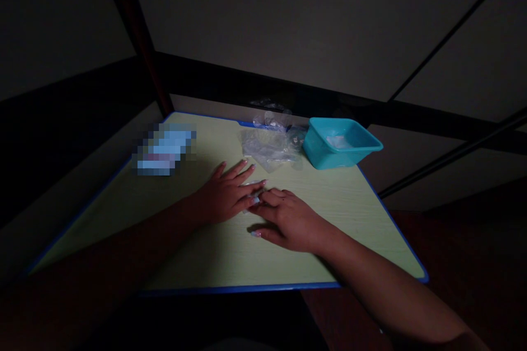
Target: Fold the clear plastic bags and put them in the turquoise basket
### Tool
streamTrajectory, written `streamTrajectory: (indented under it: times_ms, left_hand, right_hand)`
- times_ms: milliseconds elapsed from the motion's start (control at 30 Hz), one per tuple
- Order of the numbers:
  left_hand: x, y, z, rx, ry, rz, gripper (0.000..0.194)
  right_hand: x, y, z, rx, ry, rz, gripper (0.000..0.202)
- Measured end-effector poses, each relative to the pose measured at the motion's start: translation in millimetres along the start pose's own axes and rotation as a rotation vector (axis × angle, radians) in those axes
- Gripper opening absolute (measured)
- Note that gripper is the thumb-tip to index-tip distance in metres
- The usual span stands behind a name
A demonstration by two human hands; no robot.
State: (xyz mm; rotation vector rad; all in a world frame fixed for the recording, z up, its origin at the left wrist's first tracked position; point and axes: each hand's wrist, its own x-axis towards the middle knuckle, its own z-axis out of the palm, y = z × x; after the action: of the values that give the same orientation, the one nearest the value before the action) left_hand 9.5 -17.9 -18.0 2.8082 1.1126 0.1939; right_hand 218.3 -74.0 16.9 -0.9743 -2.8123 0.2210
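Note:
My left hand [225, 195] lies palm down on the pale table, its fingers spread apart. Under its index finger and thumb shows a small clear piece that looks like thin plastic [251, 182], mostly hidden by the hands. Close beside it, my right hand [290, 220] rests with its fingers partly bent and the thumb held apart. The right fingertips meet the left thumb and index tips at the edge of the clear piece. No object is visible in either grasp.
Crumpled clear plastic bags [267, 148] lie at the table's back edge. A turquoise basket [317, 151] at the back right contains something pale. A blurred-out bluish object [167, 151] lies at the back left. The table [185, 263] has a blue rim; dark panels stand behind.

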Motion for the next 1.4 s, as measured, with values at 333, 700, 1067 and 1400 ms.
streamTrajectory:
  times_ms: [333,700,1067,1400]
  left_hand:
    - [1,-2,2.6,0.054,0.05,-0.112,0.045]
    - [6,-18,-1.9,0.018,0.053,-0.14,0.048]
    - [4,-20,-0.3,-0.019,0.055,0.002,0.041]
    - [12,-16,-14.4,-0.703,0.537,-0.143,0.034]
  right_hand:
    - [0,0,2,-0.025,0.001,0.005,0.05]
    - [-2,0,2,-0.041,-0.031,0.025,0.052]
    - [0,5,-1,0.055,0.088,0.024,0.035]
    - [0,12,2,0.113,0.045,0.075,0.052]
